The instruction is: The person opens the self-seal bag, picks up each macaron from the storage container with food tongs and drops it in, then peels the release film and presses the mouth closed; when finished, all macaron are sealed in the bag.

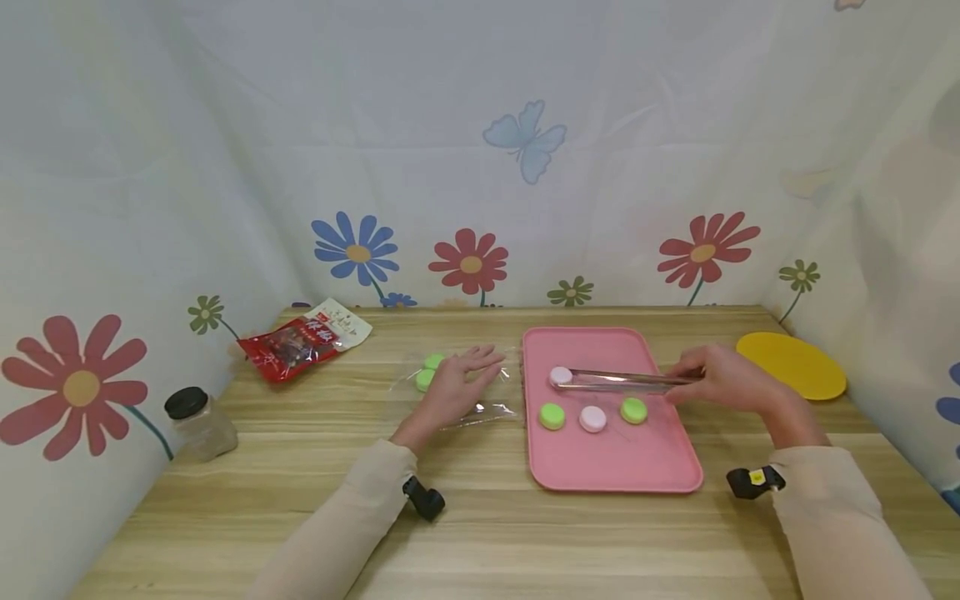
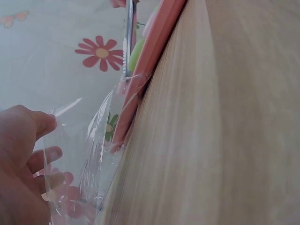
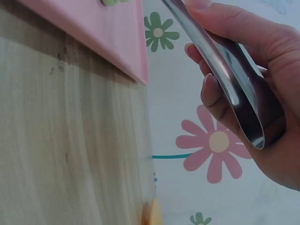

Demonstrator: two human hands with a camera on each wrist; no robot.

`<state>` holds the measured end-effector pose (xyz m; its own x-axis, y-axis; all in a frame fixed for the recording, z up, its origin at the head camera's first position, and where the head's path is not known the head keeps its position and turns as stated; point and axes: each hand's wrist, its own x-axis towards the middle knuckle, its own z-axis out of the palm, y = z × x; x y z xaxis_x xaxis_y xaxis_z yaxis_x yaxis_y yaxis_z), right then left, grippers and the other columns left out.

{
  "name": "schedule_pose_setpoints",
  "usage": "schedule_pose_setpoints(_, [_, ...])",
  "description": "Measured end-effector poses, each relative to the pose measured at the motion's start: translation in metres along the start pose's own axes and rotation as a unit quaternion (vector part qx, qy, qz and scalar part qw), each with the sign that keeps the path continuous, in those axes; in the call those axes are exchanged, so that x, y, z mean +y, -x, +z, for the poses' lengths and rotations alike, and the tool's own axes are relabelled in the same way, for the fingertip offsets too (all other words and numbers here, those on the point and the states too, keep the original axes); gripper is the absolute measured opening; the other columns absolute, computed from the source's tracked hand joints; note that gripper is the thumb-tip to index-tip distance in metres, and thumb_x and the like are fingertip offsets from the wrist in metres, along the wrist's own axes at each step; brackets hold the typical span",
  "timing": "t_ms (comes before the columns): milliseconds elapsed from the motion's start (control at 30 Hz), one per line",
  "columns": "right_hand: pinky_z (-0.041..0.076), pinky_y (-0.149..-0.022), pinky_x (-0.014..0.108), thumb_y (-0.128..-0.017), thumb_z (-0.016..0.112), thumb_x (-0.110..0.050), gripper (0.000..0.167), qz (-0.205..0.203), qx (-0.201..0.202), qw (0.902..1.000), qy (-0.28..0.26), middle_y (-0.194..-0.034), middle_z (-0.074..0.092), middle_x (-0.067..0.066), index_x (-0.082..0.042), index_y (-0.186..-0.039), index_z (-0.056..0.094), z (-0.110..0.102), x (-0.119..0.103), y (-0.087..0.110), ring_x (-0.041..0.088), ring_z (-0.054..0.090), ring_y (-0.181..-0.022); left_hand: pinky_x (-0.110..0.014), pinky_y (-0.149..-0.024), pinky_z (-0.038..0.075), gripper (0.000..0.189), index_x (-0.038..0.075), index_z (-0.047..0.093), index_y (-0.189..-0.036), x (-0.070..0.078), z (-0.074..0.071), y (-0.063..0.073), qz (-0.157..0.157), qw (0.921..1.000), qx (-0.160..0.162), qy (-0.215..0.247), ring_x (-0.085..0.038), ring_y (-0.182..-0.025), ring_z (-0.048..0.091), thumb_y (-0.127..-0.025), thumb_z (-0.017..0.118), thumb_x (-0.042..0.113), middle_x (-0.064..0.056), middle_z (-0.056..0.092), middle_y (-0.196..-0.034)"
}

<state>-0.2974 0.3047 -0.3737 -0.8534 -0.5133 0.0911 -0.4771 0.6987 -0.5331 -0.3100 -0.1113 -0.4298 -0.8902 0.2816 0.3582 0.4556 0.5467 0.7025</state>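
Observation:
My right hand [image 1: 723, 379] grips a pair of metal tongs [image 3: 220, 70] near their bent end. The far tips of the tongs lie on either side of a pink macaron [image 1: 561, 377] at the left of the pink tray [image 1: 615, 467]. In front of it on the tray are a green macaron [image 1: 552, 416], another pink macaron [image 1: 592, 418] and a second green macaron [image 1: 633, 410]. My left hand [image 1: 450, 387] holds up the film of a clear plastic bag [image 2: 79, 150] just left of the tray. Inside the bag, green macarons [image 1: 425, 380] show beside the hand.
A red and white snack packet [image 1: 303, 342] lies at the back left of the wooden table [image 1: 480, 542]. Nearer, at the left edge, leans a clear jar with a black lid [image 1: 201, 425]. A yellow plate [image 1: 795, 364] is at the right, behind my right hand.

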Motion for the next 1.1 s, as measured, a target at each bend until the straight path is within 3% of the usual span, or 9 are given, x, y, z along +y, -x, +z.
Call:
schedule_pose_setpoints(267, [0.047,-0.057,0.025,-0.082,0.084,-0.022,0.026,-0.025,0.008,0.9997,-0.001,-0.075,0.060,-0.004,-0.011,-0.106,0.080,-0.004,-0.013,-0.001,0.018,0.054,-0.070,-0.056,-0.118,0.023,0.032,0.014,0.069,-0.130,-0.001,0.000,0.000,0.007,1.0000,0.002,0.000,-0.032,-0.142,0.039,-0.101,0.062,0.027,-0.010,0.054,-0.144])
schedule_pose_setpoints(367, [0.046,-0.055,0.024,-0.081,0.085,-0.025,0.025,-0.051,0.016,0.9984,0.017,-0.073,0.058,-0.007,-0.012,-0.102,0.081,0.000,-0.021,-0.005,0.015,0.053,-0.067,-0.056,-0.117,0.023,0.032,0.013,0.069,-0.130,-0.001,-0.001,0.000,0.014,0.9999,0.000,0.000,-0.031,-0.141,0.040,-0.101,0.062,0.025,-0.012,0.055,-0.144])
schedule_pose_setpoints(533, [0.048,-0.058,0.023,-0.082,0.085,-0.026,0.028,-0.090,0.014,0.9954,0.030,-0.078,0.060,-0.010,-0.009,-0.103,0.080,0.012,-0.034,-0.021,0.011,0.054,-0.069,-0.056,-0.118,0.021,0.031,0.011,0.069,-0.128,0.001,-0.002,0.000,0.017,0.9998,-0.006,0.006,-0.032,-0.141,0.040,-0.101,0.062,0.024,-0.014,0.054,-0.143])
schedule_pose_setpoints(767, [0.048,-0.059,0.025,-0.081,0.085,-0.023,0.027,-0.132,-0.009,0.9912,0.002,-0.076,0.057,-0.007,-0.008,-0.103,0.080,0.032,-0.055,-0.048,0.012,0.053,-0.069,-0.058,-0.118,0.019,0.031,0.013,0.069,-0.129,-0.001,-0.001,0.002,0.013,0.9996,-0.024,0.006,-0.030,-0.142,0.038,-0.101,0.062,0.024,-0.008,0.053,-0.146])
schedule_pose_setpoints(1100, [0.052,-0.062,0.025,-0.081,0.085,-0.020,0.023,-0.149,-0.041,0.9879,-0.011,-0.079,0.060,-0.007,-0.007,-0.100,0.080,0.057,-0.079,-0.069,0.010,0.057,-0.072,-0.048,-0.118,0.026,0.031,0.013,0.070,-0.128,0.000,-0.002,0.000,0.012,0.9993,-0.034,0.007,-0.028,-0.143,0.038,-0.102,0.061,0.025,-0.010,0.053,-0.145])
